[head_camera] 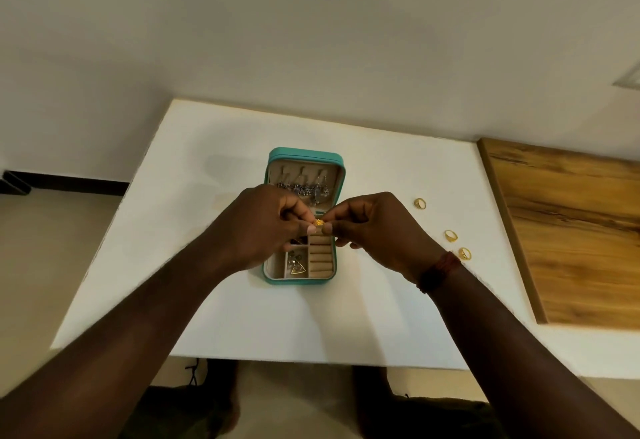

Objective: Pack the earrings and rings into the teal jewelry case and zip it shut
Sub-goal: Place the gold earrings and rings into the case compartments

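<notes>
Three rings [451, 236] wait by the worktop's [194, 300] right edge; left hand [263, 227] and right hand [374, 230] pinch a fourth ring [319, 223] over the open case [304, 153].

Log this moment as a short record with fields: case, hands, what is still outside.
case: teal jewelry case open on white table
lid: silver earrings hanging inside
held: small gold piece pinched between left hand and right hand, above the ring rolls
outside: three gold rings on the table, right of the case
zip: not closed
</notes>
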